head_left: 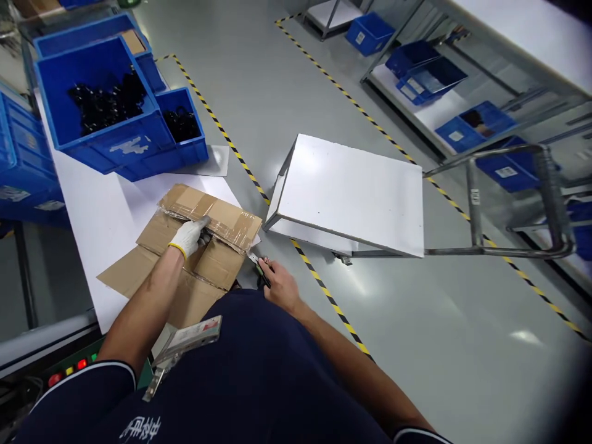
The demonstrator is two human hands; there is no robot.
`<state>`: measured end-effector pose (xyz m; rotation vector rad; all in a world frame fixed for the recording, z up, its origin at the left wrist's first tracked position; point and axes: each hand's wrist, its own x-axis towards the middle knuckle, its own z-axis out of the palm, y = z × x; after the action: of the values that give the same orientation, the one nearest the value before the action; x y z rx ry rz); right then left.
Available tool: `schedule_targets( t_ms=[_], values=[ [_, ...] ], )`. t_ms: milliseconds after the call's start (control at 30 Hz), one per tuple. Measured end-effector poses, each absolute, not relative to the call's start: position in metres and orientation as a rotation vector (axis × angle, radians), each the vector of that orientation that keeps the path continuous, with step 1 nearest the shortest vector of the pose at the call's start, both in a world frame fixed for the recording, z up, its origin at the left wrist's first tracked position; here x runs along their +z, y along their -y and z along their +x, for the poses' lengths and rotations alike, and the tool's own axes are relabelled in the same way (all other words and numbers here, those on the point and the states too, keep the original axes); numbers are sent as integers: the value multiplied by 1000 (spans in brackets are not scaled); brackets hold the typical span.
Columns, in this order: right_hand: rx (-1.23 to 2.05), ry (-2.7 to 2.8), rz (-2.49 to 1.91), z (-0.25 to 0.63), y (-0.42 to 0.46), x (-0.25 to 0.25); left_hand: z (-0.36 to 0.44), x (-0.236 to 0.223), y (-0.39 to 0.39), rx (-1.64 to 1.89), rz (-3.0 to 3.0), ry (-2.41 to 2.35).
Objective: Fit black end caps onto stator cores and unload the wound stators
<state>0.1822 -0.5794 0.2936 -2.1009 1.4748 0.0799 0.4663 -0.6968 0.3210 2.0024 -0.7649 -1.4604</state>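
A partly flattened cardboard box (222, 262) with loose flaps lies on the near end of the white table. Strips of clear tape run along its far taped panel (208, 209). My left hand (187, 237), in a white glove with a yellow cuff, grips the edge of that panel, its fingertips partly inside the gap. Bare, my right hand (280, 285) is closed around a utility knife (259, 271) with a green and black handle. The knife's blade points at the box's right corner, touching it or very close; I cannot tell which.
Blue bins (134, 145) with black parts stand on the white table (78, 203) beyond the box. To the right is a white-topped cart (351, 191) with a metal handle (550, 203). Shelving with blue bins (430, 80) lines the far right. Coloured buttons (69, 370) sit lower left.
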Motion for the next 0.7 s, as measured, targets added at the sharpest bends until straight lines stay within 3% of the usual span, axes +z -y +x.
schedule_targets(
  t_ms=[200,433,700],
  values=[
    [127,-1462,-2036,188,590,303,461,331,705,-1357,2073,858],
    [-179,-1453,-1735,205,603,289,447,358,720,-1171,2226,982],
    [-462,-1332,-1564,211,601,273,453,346,719,-1261,2219,956]
  ],
)
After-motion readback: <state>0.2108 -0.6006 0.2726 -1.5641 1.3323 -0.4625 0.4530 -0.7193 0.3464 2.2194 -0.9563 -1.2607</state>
